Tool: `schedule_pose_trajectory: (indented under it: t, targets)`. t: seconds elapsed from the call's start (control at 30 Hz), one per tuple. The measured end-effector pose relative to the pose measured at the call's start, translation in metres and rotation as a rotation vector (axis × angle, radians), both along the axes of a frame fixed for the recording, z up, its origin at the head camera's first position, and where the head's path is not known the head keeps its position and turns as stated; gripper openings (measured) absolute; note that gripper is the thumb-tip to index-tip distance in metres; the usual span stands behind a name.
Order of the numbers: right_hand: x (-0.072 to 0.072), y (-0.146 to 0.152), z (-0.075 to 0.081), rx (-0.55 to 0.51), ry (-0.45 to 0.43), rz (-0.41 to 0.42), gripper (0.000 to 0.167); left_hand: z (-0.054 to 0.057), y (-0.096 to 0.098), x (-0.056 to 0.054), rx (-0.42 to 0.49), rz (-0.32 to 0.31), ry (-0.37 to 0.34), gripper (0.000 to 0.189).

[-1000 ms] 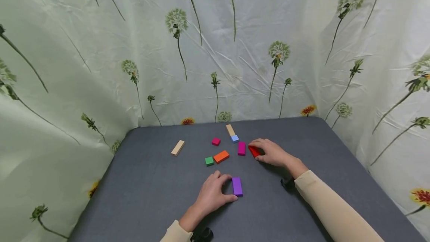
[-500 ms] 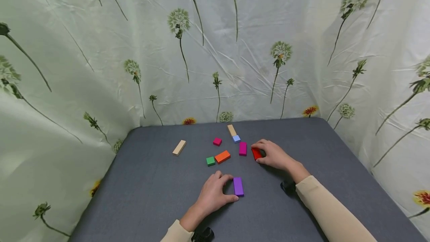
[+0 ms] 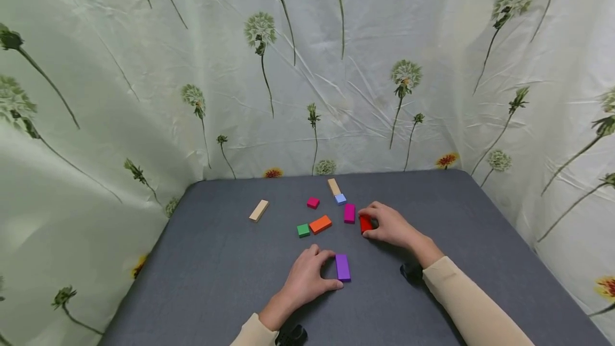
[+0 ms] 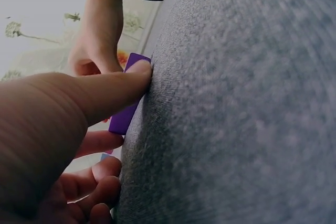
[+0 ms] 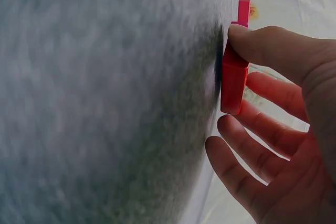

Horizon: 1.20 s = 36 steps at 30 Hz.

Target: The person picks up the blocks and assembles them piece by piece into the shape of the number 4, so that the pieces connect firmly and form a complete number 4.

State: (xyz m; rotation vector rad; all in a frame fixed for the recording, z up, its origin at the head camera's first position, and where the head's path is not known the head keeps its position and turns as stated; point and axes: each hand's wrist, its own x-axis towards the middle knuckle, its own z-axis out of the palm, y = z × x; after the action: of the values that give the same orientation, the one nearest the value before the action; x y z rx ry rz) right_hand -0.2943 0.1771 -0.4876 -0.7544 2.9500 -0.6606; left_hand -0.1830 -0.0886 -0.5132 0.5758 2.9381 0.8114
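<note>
My left hand (image 3: 307,276) pinches a purple block (image 3: 343,268) by its ends, thumb at the near end and index finger at the far end. In the left wrist view the thumb lies across the purple block (image 4: 126,115), low over the grey cloth. Farther right, my right hand (image 3: 391,226) holds a red block (image 3: 365,223) between thumb and fingers, partly hidden by them in the head view. The right wrist view shows the thumb on one end of the red block (image 5: 234,85). Just left of it lies a magenta block (image 3: 349,213).
An orange block (image 3: 320,224) and a green block (image 3: 303,230) lie close together. Behind them are a crimson block (image 3: 313,203), a light blue block (image 3: 340,199) and two plain wooden blocks, one (image 3: 333,186) far back, one (image 3: 259,210) left. A dandelion-print curtain (image 3: 355,68) surrounds the table.
My right hand has turned the red block from a slant to nearly straight and drawn it slightly nearer. My left hand keeps its hold on the purple block. The head view shifts slightly.
</note>
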Motion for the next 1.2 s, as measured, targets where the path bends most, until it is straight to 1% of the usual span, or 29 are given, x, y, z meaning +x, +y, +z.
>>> schedule_pose_trajectory:
  t: [0.07,0.27,0.47,0.63,0.77,0.97,1.2]
  targets:
    - [0.002,-0.003,0.001,0.005,0.006,0.005,0.053,0.0,0.0,0.001,0.008,0.002,-0.007,0.065]
    - [0.01,-0.013,0.004,-0.003,-0.014,-0.009,0.053,0.001,0.0,0.001,0.031,0.015,-0.024,0.06]
    - [0.017,-0.019,0.006,-0.009,0.025,0.023,0.053,0.001,0.001,0.001,0.027,0.024,-0.034,0.059]
    - [0.022,-0.026,0.009,-0.005,0.039,0.025,0.054,0.001,0.002,0.0,0.015,0.031,-0.04,0.059]
    - [0.027,-0.034,0.011,0.001,0.022,0.031,0.056,0.0,0.001,0.001,0.025,0.041,-0.041,0.058]
    - [0.035,-0.042,0.011,-0.002,-0.004,0.038,0.056,-0.001,0.003,0.002,0.052,0.062,-0.018,0.049]
    - [0.042,-0.046,0.009,-0.046,-0.036,0.067,0.055,-0.001,0.007,0.002,0.065,0.101,-0.028,0.048]
